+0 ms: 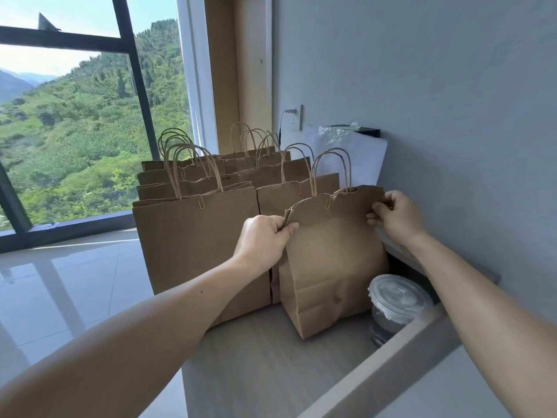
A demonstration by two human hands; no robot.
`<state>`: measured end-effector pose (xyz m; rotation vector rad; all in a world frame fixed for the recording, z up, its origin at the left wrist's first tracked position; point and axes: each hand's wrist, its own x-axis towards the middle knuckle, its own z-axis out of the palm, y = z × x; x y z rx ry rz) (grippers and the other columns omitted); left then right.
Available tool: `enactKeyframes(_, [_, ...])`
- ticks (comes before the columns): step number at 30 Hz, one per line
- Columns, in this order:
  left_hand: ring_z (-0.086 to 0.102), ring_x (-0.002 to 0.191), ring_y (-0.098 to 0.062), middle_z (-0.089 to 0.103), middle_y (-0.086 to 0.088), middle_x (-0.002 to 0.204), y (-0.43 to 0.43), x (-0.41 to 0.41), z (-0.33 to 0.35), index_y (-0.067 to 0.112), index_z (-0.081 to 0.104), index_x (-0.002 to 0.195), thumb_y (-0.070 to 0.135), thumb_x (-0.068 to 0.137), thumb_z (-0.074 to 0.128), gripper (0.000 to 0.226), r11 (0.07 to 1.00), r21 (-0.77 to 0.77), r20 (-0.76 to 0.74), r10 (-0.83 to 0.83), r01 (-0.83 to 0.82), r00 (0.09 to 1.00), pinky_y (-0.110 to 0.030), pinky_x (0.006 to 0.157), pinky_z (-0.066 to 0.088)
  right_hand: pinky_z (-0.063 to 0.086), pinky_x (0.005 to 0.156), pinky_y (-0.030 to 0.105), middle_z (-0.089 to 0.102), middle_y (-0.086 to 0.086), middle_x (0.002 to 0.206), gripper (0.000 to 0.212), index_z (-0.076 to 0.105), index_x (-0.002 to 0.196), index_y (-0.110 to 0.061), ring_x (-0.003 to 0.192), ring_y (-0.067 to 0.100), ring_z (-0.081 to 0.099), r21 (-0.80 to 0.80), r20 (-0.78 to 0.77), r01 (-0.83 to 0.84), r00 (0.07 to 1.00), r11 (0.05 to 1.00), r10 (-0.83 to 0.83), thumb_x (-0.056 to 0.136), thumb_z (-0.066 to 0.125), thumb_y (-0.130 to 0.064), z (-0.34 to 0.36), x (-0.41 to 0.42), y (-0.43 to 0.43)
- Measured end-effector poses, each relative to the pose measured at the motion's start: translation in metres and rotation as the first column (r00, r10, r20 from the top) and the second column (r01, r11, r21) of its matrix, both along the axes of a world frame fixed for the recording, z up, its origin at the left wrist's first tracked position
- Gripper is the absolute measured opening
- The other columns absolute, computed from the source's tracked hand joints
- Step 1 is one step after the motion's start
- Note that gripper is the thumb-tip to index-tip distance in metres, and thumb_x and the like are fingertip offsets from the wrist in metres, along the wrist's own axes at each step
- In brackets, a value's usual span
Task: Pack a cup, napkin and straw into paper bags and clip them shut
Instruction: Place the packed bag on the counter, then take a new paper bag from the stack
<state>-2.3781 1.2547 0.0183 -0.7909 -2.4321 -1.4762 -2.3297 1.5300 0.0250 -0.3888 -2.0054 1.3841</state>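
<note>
— How far along are we?
— Far along, by my reading; a crowd of standing bags [196, 236] fills the middle of the frame; the front two I can check each carry a clip at the mouth; the ones behind are too hidden to judge.
— And the one in hand?
— The near bag [334, 260], centre right, stands on the desk [265, 363] with a paper clip [327, 203] over its top edge, beside the handles [331, 167]; my left hand [265, 239] pinches its upper left corner; my right hand [394, 217] pinches the upper right corner, thumb and fingers closed on the paper; I take it I am setting it in line with the rest.
— What is inside?
— I cannot tell; every mouth is pressed flat, so no napkin or straw shows anywhere.
— Anything left to pack?
— One lidded clear cup [394, 300] stands on the desk at lower right, just beside the near bag, with something dark in its lower part; so at least one more bag looks due, though I see no open bag set out for it.
</note>
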Motion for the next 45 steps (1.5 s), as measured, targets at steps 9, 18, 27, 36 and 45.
enactKeyframes(9, [0.063, 0.088, -0.015, 0.069, 0.004, 0.094, -0.001, 0.017, 0.007, 0.018, 0.065, 0.113, 0.033, 0.088, 0.067, 0.028, 0.994, -0.112, 0.016, -0.012, 0.014, 1.000, -0.033, 0.081, 0.053, 0.058, 0.063, 0.027, 0.060, 0.003, 0.101, 0.028, 0.051, 0.123, -0.007, 0.066, 0.017, 0.065, -0.041, 0.040, 0.041, 0.998, 0.998, -0.040, 0.096, 0.059, -0.005, 0.000, 0.025, -0.015])
enactKeyframes(18, [0.005, 0.149, -0.026, 0.013, -0.004, 0.162, -0.017, 0.055, 0.023, 0.024, 0.012, 0.155, 0.037, 0.086, 0.060, 0.086, 0.857, -0.494, -0.550, -0.176, -0.148, 0.817, -0.043, 0.120, 0.007, 0.036, 0.109, 0.037, 0.044, 0.007, 0.151, 0.066, 0.038, 0.148, -0.012, 0.134, 0.024, 0.047, 0.389, 0.274, 0.195, 0.908, 0.900, -0.316, 0.092, 0.066, -0.035, 0.016, 0.123, -0.078])
enactKeyframes(27, [0.020, 0.143, -0.028, 0.034, -0.005, 0.153, -0.039, 0.140, 0.020, 0.022, 0.044, 0.142, 0.049, 0.090, 0.048, 0.058, 0.666, -0.730, -0.352, -0.555, 0.150, 0.754, -0.048, 0.113, 0.021, 0.032, 0.107, 0.030, 0.044, 0.008, 0.151, 0.057, 0.044, 0.145, -0.011, 0.136, 0.024, 0.043, 0.515, 0.432, 0.231, 0.762, 0.825, -0.483, 0.096, 0.060, -0.036, 0.004, 0.265, -0.177])
enactKeyframes(36, [0.030, 0.139, -0.030, 0.039, -0.007, 0.150, -0.020, 0.287, -0.012, 0.020, 0.043, 0.143, 0.055, 0.091, 0.049, 0.063, 0.412, -0.828, -0.143, -0.811, 0.380, 0.568, -0.048, 0.112, 0.027, 0.032, 0.108, 0.031, 0.040, 0.002, 0.153, 0.063, 0.043, 0.147, -0.017, 0.137, 0.022, 0.041, 0.414, 0.659, 0.352, 0.521, 0.840, -0.543, 0.094, 0.059, -0.048, -0.045, 0.455, -0.230])
enactKeyframes(45, [0.028, 0.142, -0.031, 0.032, -0.007, 0.156, 0.026, 0.494, -0.048, 0.021, 0.032, 0.152, 0.053, 0.095, 0.048, 0.067, 0.147, -0.856, -0.001, -0.959, 0.496, 0.282, -0.050, 0.115, 0.025, 0.033, 0.102, 0.027, 0.042, 0.003, 0.151, 0.059, 0.045, 0.144, -0.015, 0.135, 0.021, 0.042, 0.344, 0.714, 0.610, 0.324, 0.714, -0.621, 0.095, 0.058, -0.046, -0.090, 0.676, -0.259])
